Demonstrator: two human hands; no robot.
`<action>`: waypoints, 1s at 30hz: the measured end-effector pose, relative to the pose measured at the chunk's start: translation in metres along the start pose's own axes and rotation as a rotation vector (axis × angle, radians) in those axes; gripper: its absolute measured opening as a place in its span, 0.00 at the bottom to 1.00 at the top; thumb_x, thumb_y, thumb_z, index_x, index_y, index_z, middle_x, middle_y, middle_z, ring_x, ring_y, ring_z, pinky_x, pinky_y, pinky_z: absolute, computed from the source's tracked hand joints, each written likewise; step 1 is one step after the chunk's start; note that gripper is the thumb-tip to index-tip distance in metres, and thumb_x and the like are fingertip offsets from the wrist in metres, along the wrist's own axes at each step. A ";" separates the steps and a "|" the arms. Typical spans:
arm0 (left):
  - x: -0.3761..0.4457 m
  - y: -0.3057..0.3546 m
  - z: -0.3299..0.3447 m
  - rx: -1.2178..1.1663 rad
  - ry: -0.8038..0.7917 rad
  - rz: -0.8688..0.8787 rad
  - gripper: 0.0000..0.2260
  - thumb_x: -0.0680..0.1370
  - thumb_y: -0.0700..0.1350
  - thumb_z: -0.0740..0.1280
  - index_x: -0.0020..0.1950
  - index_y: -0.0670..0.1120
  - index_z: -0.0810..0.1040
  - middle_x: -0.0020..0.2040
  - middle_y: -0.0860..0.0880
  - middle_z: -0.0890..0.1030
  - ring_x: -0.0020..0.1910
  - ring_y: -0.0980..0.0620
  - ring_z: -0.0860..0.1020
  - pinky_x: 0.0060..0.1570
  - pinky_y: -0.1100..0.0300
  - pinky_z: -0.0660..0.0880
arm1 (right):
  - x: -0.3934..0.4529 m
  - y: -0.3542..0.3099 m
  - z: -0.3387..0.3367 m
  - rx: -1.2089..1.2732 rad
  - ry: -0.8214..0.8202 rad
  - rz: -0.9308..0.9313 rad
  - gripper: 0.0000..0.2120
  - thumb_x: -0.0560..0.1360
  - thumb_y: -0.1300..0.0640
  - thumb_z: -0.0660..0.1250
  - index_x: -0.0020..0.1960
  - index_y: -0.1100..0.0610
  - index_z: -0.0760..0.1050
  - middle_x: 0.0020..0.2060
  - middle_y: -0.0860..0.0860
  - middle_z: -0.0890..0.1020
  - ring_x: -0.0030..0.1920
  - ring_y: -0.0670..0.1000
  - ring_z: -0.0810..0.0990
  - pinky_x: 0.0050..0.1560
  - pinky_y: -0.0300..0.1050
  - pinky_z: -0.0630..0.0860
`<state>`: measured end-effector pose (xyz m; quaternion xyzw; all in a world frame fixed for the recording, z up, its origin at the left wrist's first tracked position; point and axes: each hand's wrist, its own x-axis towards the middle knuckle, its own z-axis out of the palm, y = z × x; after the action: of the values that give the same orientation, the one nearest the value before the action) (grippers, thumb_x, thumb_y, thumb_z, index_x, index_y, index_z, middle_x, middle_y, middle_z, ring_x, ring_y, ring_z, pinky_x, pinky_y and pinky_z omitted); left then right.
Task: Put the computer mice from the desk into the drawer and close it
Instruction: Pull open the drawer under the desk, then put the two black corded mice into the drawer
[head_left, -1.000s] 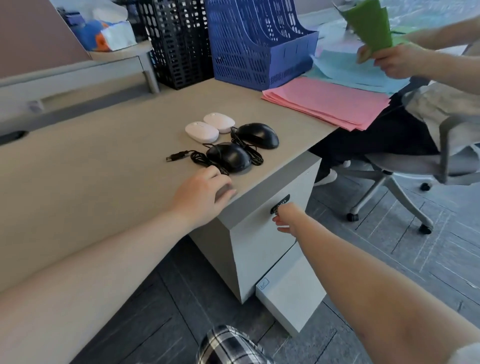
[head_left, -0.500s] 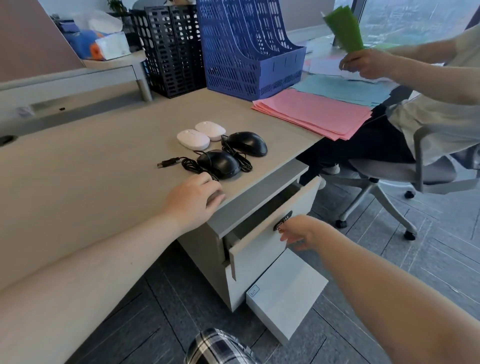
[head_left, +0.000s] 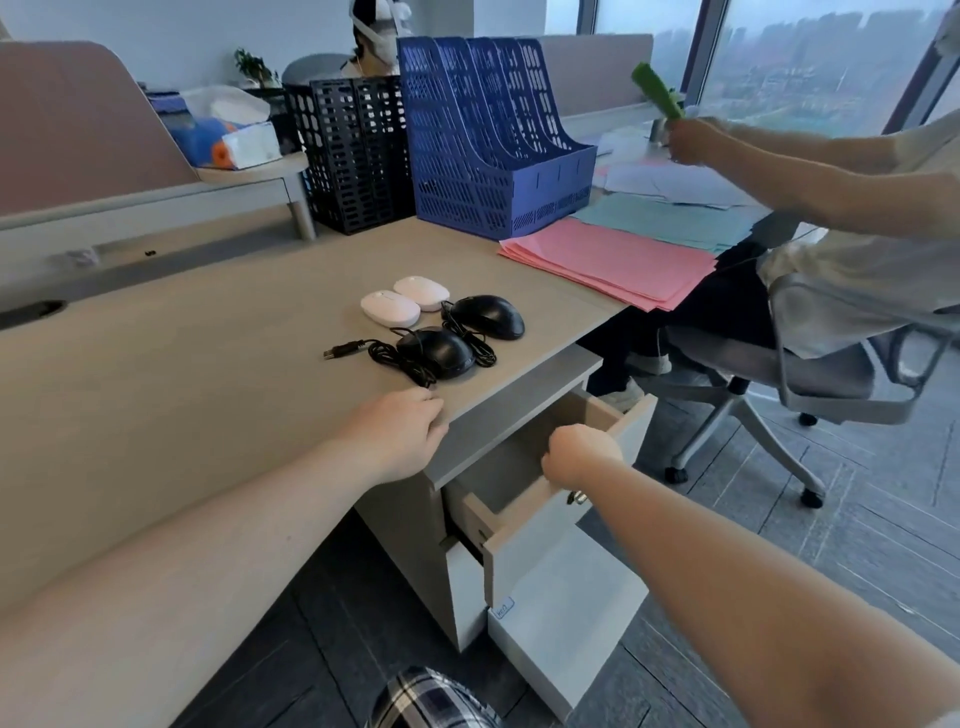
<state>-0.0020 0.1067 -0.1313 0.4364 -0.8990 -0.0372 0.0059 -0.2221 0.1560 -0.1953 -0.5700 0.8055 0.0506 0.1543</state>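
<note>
Head view, desk corner. Four mice lie on the desk near its front edge: two white mice side by side, touching or nearly so, and two black mice, one nearer and one farther right. Their cables are tangled between them; which cord belongs to which mouse cannot be told. One USB plug lies free to the left.

Drawer stands pulled out under the desk corner. Only part of its inside shows, and that part looks bare; the rest is hidden by the right hand and the desk edge.

Left hand rests on the desk edge, fingers curled over the rim, holding nothing; fingertips partly hidden.

Right hand is closed over the top edge of the drawer front, fingers inside and out of sight. A small lock shows below the wrist.

Lower front panel juts out too; bottom is cut off.
</note>
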 end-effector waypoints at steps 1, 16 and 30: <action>-0.001 0.002 -0.002 0.012 -0.028 -0.008 0.18 0.82 0.51 0.56 0.66 0.42 0.73 0.69 0.47 0.71 0.67 0.45 0.70 0.63 0.47 0.71 | -0.003 0.002 -0.002 -0.029 -0.021 0.012 0.17 0.78 0.56 0.59 0.31 0.56 0.69 0.30 0.50 0.73 0.35 0.54 0.76 0.36 0.45 0.73; -0.012 0.020 -0.009 0.042 -0.144 -0.088 0.23 0.82 0.53 0.55 0.74 0.44 0.62 0.76 0.48 0.62 0.71 0.45 0.65 0.65 0.49 0.69 | -0.051 0.059 0.010 -0.159 -0.141 0.208 0.12 0.74 0.62 0.56 0.32 0.56 0.67 0.31 0.50 0.72 0.28 0.50 0.70 0.46 0.45 0.78; 0.020 0.024 -0.015 0.021 0.204 -0.188 0.24 0.78 0.60 0.59 0.70 0.50 0.64 0.67 0.45 0.67 0.63 0.42 0.67 0.49 0.50 0.71 | -0.003 0.026 -0.025 0.203 0.308 0.044 0.11 0.78 0.54 0.55 0.48 0.59 0.73 0.42 0.53 0.78 0.45 0.58 0.80 0.46 0.49 0.77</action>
<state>-0.0327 0.1045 -0.1150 0.5205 -0.8490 0.0167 0.0892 -0.2498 0.1612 -0.1726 -0.5346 0.8329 -0.1153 0.0844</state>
